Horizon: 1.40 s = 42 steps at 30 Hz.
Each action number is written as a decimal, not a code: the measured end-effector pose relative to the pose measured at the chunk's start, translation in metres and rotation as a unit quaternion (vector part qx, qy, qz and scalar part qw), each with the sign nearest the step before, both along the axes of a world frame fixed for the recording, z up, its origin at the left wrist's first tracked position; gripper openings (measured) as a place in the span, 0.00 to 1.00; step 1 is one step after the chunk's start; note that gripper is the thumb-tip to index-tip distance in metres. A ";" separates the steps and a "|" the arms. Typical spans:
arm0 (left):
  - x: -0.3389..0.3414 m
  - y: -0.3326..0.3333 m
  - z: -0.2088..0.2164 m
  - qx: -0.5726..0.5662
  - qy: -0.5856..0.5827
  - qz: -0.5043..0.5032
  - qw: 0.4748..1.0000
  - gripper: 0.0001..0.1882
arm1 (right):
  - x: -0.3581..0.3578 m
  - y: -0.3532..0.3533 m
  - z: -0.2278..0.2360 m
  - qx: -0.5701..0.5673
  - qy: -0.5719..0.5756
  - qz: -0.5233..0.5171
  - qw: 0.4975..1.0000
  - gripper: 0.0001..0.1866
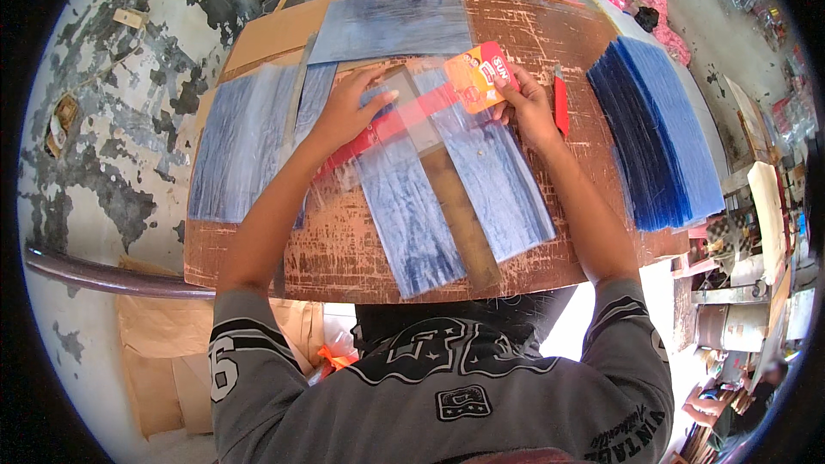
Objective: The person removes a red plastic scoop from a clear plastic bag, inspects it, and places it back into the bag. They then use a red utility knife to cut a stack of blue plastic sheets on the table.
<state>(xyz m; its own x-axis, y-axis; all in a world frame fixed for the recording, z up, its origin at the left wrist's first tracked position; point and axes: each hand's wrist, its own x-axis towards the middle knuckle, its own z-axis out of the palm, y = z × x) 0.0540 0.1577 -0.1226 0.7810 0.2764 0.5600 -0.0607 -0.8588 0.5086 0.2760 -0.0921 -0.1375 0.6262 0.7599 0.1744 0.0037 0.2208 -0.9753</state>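
Observation:
My right hand (526, 105) pinches the edge of an orange, yellow and red printed card (479, 76) between thumb and fingers. From beneath the card, a red strip in clear plastic (395, 123) slants down to the left. My left hand (351, 110) is open by the strip's far side, thumb and fingers apart; whether it touches the strip I cannot tell. Under the strip lie blue, see-through plastic sheets (498, 180), with a long brown bar (464, 228) across them. A greyish flat plate (419, 112) shows at the bar's far end.
A red cutter (560, 105) lies right of my right hand. At the table's right edge stands a thick stack of blue sheets (662, 133). More bluish sheets lie on the left (236, 146) and far side (391, 26) of the scratched brown table (344, 245).

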 end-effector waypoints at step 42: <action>0.024 -0.010 -0.033 -0.248 0.044 -0.037 0.967 0.14 | 0.000 -0.004 -0.021 0.009 -0.003 -0.069 0.998 0.16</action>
